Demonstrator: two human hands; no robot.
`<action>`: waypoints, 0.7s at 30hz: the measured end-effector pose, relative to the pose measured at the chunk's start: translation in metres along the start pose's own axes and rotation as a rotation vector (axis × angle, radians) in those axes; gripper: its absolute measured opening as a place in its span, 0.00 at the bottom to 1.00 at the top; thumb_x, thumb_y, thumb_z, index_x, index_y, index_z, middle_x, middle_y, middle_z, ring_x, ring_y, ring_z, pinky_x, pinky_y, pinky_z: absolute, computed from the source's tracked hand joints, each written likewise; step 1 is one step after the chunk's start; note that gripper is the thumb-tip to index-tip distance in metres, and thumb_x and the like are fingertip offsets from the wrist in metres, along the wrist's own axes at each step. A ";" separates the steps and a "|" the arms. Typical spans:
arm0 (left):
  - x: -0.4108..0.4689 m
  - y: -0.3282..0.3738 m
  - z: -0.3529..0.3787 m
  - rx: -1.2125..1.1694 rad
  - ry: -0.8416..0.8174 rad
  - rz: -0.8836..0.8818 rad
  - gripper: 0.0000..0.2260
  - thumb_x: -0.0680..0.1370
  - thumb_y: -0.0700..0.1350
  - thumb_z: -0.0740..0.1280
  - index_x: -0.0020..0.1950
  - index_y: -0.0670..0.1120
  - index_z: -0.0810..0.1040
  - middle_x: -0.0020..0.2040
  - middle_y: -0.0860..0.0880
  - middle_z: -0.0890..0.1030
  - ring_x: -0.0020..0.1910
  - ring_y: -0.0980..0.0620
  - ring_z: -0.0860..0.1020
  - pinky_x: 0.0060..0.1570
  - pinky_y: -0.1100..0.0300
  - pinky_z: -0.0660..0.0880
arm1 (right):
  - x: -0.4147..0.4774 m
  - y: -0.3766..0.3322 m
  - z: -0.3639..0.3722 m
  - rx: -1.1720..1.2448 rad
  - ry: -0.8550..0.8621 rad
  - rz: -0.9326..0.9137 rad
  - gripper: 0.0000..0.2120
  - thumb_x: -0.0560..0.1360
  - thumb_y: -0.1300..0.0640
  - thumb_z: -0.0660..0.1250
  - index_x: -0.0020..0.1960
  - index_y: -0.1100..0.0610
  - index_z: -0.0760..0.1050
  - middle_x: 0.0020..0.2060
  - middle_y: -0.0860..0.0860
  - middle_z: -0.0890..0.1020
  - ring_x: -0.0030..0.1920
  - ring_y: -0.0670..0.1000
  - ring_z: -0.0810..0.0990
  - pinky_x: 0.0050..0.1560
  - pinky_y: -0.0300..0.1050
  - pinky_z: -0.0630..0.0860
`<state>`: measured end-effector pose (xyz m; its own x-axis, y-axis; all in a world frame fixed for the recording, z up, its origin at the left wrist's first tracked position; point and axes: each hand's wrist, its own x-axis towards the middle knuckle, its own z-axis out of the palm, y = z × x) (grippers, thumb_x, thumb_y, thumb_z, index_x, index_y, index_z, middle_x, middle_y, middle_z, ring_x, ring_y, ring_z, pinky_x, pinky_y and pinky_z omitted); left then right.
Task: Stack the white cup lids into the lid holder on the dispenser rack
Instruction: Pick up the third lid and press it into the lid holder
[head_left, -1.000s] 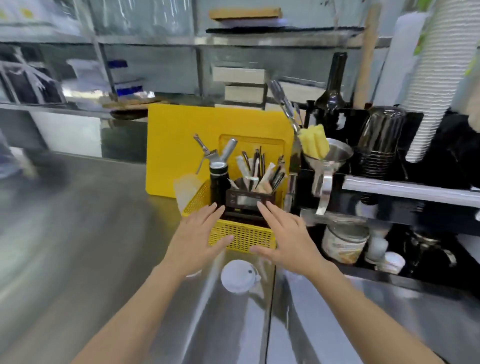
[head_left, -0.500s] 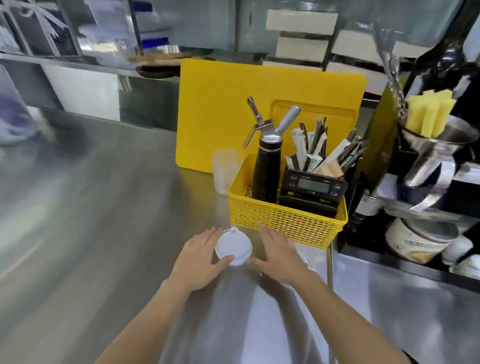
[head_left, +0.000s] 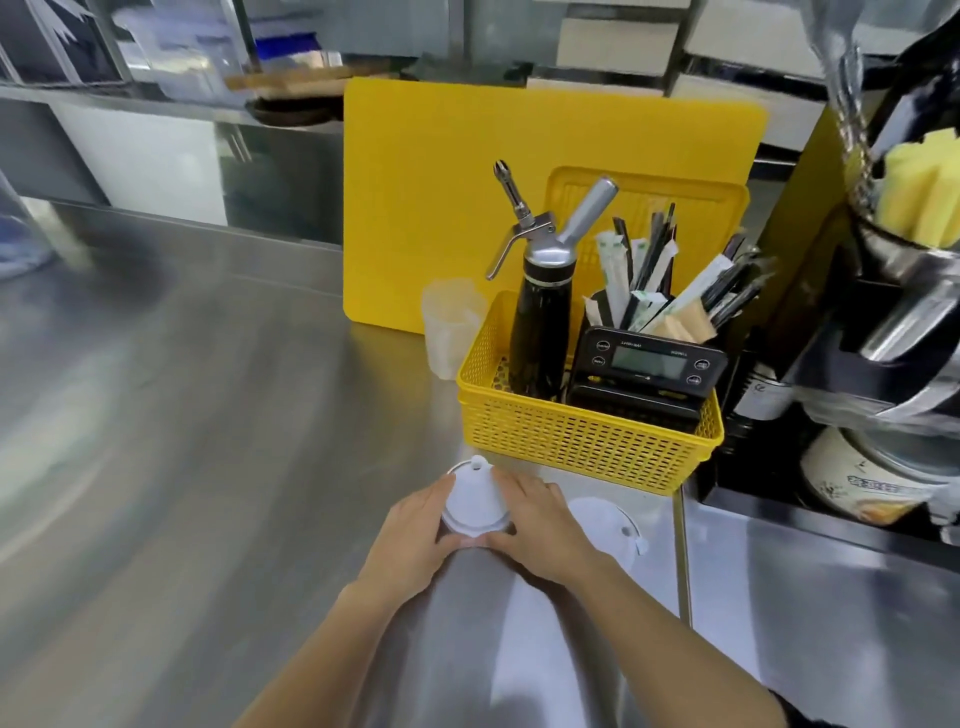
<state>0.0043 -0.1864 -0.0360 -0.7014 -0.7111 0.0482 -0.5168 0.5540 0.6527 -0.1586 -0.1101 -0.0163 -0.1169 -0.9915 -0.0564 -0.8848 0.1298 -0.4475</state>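
Note:
A small stack of white cup lids (head_left: 475, 499) sits on the steel counter just in front of the yellow basket. My left hand (head_left: 413, 540) cups its left side and my right hand (head_left: 540, 525) cups its right side, fingertips meeting at the near edge. Another white lid (head_left: 605, 519) lies flat on the counter to the right, partly hidden behind my right hand. The black dispenser rack (head_left: 841, 374) stands at the right edge; its lid holder is not visible.
A yellow mesh basket (head_left: 582, 441) holds a black whipped-cream siphon (head_left: 540, 322), a digital scale (head_left: 649, 364) and wrapped straws. A yellow cutting board (head_left: 441, 208) leans behind it, with a clear plastic cup (head_left: 449, 327) beside. Bare steel counter spreads to the left.
Both hands dropped from the basket to the counter and closed around the lids. The view tilted down and moved closer.

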 end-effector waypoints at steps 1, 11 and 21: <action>0.000 0.005 -0.003 -0.016 0.020 0.020 0.33 0.70 0.64 0.66 0.71 0.54 0.62 0.68 0.55 0.72 0.65 0.55 0.71 0.63 0.52 0.69 | -0.003 0.001 -0.004 0.031 0.017 -0.012 0.35 0.72 0.44 0.65 0.72 0.55 0.54 0.70 0.54 0.63 0.68 0.56 0.61 0.66 0.49 0.56; 0.013 0.128 -0.049 -0.018 0.213 0.287 0.32 0.69 0.63 0.65 0.67 0.46 0.69 0.66 0.51 0.74 0.62 0.58 0.69 0.60 0.64 0.63 | -0.060 0.011 -0.121 0.060 0.375 -0.136 0.39 0.64 0.32 0.57 0.68 0.54 0.64 0.68 0.54 0.69 0.68 0.54 0.64 0.65 0.45 0.54; 0.043 0.299 -0.049 0.002 0.316 0.628 0.28 0.72 0.59 0.64 0.67 0.47 0.69 0.68 0.53 0.68 0.68 0.53 0.65 0.68 0.54 0.59 | -0.157 0.057 -0.271 -0.074 0.681 -0.149 0.32 0.67 0.37 0.66 0.64 0.55 0.69 0.62 0.55 0.76 0.61 0.55 0.73 0.61 0.57 0.68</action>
<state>-0.1563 -0.0720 0.1985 -0.6911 -0.3483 0.6333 -0.0619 0.9015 0.4283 -0.3127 0.0539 0.2089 -0.2274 -0.7795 0.5837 -0.9390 0.0168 -0.3435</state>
